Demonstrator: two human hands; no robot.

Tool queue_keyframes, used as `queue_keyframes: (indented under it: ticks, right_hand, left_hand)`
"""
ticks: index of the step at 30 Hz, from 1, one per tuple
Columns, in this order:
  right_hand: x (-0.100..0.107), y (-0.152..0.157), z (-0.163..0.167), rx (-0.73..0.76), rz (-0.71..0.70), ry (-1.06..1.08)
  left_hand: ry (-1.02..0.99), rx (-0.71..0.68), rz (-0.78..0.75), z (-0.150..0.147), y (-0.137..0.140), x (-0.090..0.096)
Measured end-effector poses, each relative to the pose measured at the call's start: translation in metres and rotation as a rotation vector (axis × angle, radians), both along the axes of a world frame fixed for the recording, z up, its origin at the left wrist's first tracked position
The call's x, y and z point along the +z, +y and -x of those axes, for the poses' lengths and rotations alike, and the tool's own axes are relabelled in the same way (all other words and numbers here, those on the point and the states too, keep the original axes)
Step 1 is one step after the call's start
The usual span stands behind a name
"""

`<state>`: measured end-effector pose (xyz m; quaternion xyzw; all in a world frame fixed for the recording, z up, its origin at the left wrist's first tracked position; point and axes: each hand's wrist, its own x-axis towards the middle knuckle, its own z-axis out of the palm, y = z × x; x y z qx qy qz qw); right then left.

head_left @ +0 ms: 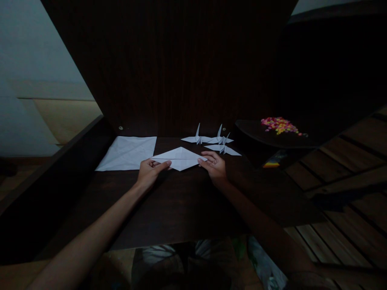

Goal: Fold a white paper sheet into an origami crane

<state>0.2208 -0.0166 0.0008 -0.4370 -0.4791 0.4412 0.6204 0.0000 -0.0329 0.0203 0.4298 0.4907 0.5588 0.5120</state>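
A white sheet of paper folded into a long diamond (180, 154) is held level over the dark desk, a crease running along its length. My left hand (150, 171) pinches its left end, thumb on top and fingers beneath. At the opposite tip, my right hand (215, 166) grips it between thumb and fingers. Just beyond lie three folded paper cranes (223, 148) with wings spread, grouped behind my right hand. To the left, a creased white paper square (130, 151) rests flat near my left hand.
A dark upright panel (181, 68) rises behind the desk (169, 209). On the left runs a raised side board (54, 181). A rounded shelf (254, 131) at the right carries a heap of small colourful pieces (281, 125). Wooden slats (338, 173) are farther right.
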Motion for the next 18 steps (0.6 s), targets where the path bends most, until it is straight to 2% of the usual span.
queue_keyframes:
  ticks: [3,6,11,18]
  right_hand:
    - [-0.0005,0.0005,-0.0007,-0.007,-0.003,-0.006]
    - [-0.0008,0.0004,-0.0005,-0.011,-0.009,-0.012]
    - [-0.0005,-0.0009,0.0006,0.001,-0.001,-0.014]
    - [0.0030,-0.0044,0.0023,0.013,-0.025,0.008]
  left_hand:
    - [-0.071,0.025,-0.041,0.0009,0.0017,-0.0016]
    - [-0.053,0.034,-0.061,0.0026,0.0026,-0.0023]
    - [-0.031,0.051,-0.068,0.0026,0.0031,0.0002]
    - [-0.133,0.077,-0.028,0.0038,0.0072,-0.0029]
